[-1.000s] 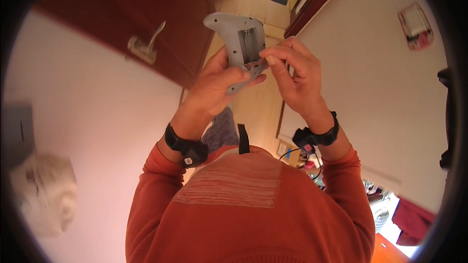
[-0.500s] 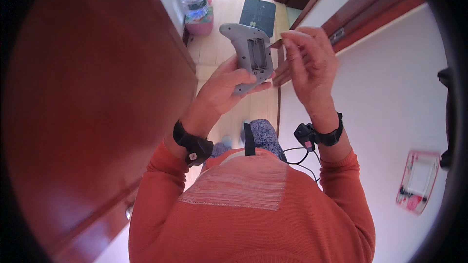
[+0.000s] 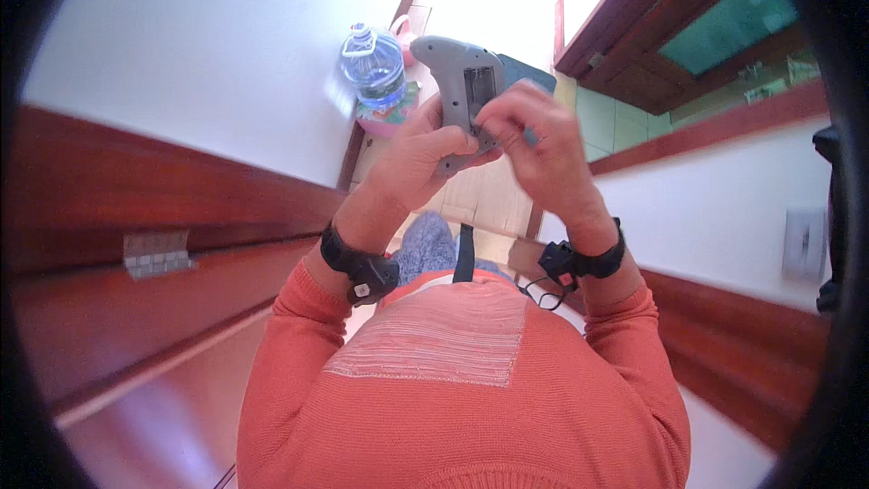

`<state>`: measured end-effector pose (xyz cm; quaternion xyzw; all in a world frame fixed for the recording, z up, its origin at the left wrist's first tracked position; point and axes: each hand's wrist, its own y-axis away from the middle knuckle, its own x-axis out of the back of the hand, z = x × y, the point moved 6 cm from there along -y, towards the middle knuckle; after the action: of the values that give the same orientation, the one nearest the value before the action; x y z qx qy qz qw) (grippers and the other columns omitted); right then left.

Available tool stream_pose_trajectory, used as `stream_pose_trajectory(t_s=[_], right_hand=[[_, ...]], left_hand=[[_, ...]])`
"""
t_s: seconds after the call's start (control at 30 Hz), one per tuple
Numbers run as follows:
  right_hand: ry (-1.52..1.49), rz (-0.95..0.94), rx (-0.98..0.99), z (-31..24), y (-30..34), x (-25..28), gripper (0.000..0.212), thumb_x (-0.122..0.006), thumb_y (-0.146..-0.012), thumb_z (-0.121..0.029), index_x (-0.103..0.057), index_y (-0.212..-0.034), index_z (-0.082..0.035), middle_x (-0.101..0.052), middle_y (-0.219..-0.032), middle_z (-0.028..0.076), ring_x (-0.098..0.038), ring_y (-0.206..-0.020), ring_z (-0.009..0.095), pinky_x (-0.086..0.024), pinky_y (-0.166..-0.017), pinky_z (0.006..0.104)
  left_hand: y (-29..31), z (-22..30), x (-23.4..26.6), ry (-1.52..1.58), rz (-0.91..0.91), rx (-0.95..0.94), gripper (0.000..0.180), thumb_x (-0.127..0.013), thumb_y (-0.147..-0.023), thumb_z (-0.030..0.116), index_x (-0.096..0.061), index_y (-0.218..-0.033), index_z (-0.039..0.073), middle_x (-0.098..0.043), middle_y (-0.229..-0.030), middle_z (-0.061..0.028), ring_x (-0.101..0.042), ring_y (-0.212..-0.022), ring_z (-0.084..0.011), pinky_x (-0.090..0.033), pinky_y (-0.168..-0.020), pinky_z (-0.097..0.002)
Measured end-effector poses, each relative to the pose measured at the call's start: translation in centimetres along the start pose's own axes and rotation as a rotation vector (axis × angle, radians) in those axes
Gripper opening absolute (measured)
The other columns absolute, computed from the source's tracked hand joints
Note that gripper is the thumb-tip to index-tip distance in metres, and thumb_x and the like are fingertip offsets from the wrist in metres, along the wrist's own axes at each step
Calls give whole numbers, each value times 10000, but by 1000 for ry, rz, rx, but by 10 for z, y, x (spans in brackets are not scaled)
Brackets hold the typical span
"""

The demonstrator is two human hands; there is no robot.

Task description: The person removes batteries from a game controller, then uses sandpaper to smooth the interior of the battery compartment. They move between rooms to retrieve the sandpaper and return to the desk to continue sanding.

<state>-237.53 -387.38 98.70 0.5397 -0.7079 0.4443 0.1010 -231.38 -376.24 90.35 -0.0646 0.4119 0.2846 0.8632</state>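
Overhead, left hand [image 3: 418, 158] grips grey device [image 3: 462, 81]; right hand [image 3: 534, 140] pinches its open compartment; water jug [image 3: 373, 68] beyond

Both forearms raised, left hand [image 3: 418, 156] curled in a grip, right hand [image 3: 534, 140] fingertips pinched beside it.
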Motion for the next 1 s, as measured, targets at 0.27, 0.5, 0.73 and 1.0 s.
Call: stream_pose_trajectory(t_s=[0.27, 0.5, 0.73, 1.0], right_hand=[[181, 49, 209, 195, -183, -4, 91, -663, -844, 54, -662, -902, -17, -568, -829, 101, -600, -808, 284, -502, -678, 369], [121, 205, 15, 357, -344, 24, 76, -687, -859, 65, -667, -910, 12, -573, -831, 93, -584, -708, 257, -476, -642, 339], [57, 49, 33, 490, -476, 56, 93, -688, -864, 71, -679, -919, -3, -590, -835, 95, -595, -698, 233, -481, -598, 336], [-68, -26, 166, 681, -635, 57, 172, -706, -778, 92, -661, -905, -15, -578, -883, 114, -602, -828, 313, -500, -668, 384]], left_hand=[[-264, 90, 56, 0, -73, -3, 505, -564, -849, -19, -476, -1347, -31, -593, -1247, -138, -625, -1176, -246, -571, -1016, -431], [-476, 170, 96, 122, -157, 56, 504, -551, -853, -31, -471, -1351, -28, -596, -1222, -133, -635, -1148, -236, -564, -1041, -437], [-657, 234, 107, -21, -164, 45, 497, -537, -864, -32, -475, -1356, -39, -598, -1240, -141, -632, -1164, -245, -567, -1031, -436], [-877, 308, 146, -131, -20, -32, 543, -567, -846, -16, -472, -1380, -21, -613, -1217, -135, -636, -1148, -265, -551, -1017, -434]])
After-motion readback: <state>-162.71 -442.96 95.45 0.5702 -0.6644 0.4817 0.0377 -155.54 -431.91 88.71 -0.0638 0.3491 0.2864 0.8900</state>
